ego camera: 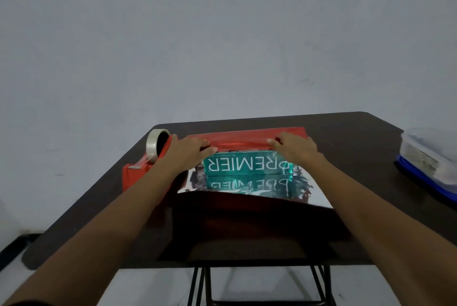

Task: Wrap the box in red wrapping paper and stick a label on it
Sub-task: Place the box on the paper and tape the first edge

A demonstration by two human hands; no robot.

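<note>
First fold: your left hand [188, 149] and right hand [295, 147] pinch the glossy red wrapping paper [247, 137] over the teal cardboard box [247, 164], mid-frame (untaped); next, draw it taut evenly.

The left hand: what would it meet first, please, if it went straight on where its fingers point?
The left hand would likely push into the shiny red wrapping paper it pinches over the teal cardboard box, then the right hand; depth is unclear.

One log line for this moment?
step: wrapping | left hand: pinches red paper | right hand: pinches red paper | box: near side bare
</note>
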